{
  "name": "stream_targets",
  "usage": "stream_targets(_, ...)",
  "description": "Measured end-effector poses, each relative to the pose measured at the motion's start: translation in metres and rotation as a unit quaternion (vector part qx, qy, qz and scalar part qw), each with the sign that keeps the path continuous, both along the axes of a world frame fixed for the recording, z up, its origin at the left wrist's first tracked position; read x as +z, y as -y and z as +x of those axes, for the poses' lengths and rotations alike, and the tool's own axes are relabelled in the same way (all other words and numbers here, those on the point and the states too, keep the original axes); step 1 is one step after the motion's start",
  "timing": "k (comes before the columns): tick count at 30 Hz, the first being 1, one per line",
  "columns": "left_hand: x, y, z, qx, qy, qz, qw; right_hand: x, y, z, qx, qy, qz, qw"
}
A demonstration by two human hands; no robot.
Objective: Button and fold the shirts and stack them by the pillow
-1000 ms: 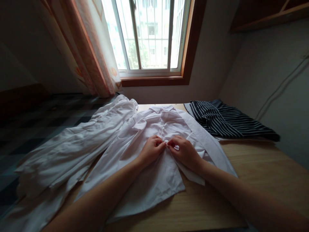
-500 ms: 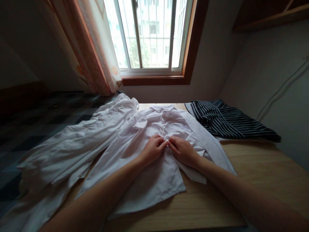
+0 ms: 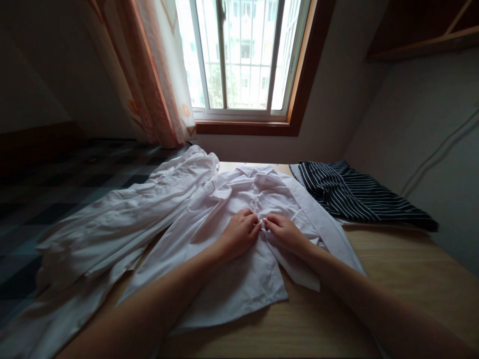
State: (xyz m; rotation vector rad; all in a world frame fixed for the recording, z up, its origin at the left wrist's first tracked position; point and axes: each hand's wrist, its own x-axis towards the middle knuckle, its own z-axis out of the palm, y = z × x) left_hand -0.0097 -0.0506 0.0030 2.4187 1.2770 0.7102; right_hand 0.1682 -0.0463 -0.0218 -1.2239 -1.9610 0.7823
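Observation:
A white collared shirt (image 3: 224,284) lies spread out front side up, its collar toward the window. Over the middle of its front, my left hand (image 3: 241,230) is closed, pinching the placket cloth between thumb and fingers. My right hand (image 3: 282,230) is right beside it, its thumb and fingertips together at the same front edge of the shirt. The hands are only a small gap apart. Whatever lies between the fingertips, cloth or button, is too small to make out. Above the hands, the shirt's front edges meet in wrinkled folds.
The shirt rests on a wooden table (image 3: 404,264). Crumpled white clothing (image 3: 123,214) covers its left side, beside a dark checked bed cover (image 3: 22,214). A folded black striped garment (image 3: 359,194) lies at the back right. Behind are a window (image 3: 247,60) and a curtain (image 3: 149,75).
The fingertips of my two hands have come slightly apart at the shirt front. My head view has tilted and shifted a little; the garments stay in place.

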Motion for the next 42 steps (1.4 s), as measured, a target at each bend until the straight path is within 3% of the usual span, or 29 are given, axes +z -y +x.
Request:
stream_targets(3, -0.001, 0.001, 0.000, 0.007, 0.022, -0.003, 1.000, 0.000, 0.000, 0.000, 0.003, -0.007, -0.005, 1.000)
stream_targets(9, 0.000, -0.002, -0.004, 0.008, 0.121, -0.086, 0.989, 0.008, 0.005, 0.006, 0.017, -0.040, -0.006, 0.999)
stream_targets(14, -0.001, -0.006, -0.007, 0.022, 0.132, -0.061, 0.989, 0.026, 0.014, 0.018, 0.075, 0.005, -0.042, 0.996)
stream_targets(19, -0.006, -0.018, -0.012, 0.013, 0.108, -0.051, 0.993, 0.044, 0.025, 0.030, 0.024, 0.165, -0.009, 0.986)
stream_targets(23, -0.004, -0.021, -0.017, -0.029, 0.079, -0.046, 0.995, 0.056, 0.021, 0.042, -0.015, 0.153, 0.003, 0.988)
stream_targets(31, 0.019, -0.004, -0.025, -0.089, -0.009, -0.116, 0.989, 0.072, 0.024, 0.047, 0.146, 0.037, -0.096, 0.984)
stream_targets(35, 0.021, 0.002, -0.021, -0.056, -0.023, -0.098, 0.993, 0.076, 0.038, 0.038, 0.241, 0.061, -0.137, 0.959)
stream_targets(39, 0.015, 0.002, -0.012, 0.005, -0.014, -0.053, 0.998, 0.083, 0.054, 0.028, 0.334, 0.094, -0.206, 0.915)
stream_targets(42, 0.012, 0.002, -0.006, 0.045, -0.020, -0.027, 0.998, 0.083, 0.065, 0.017, 0.359, 0.078, -0.196, 0.909)
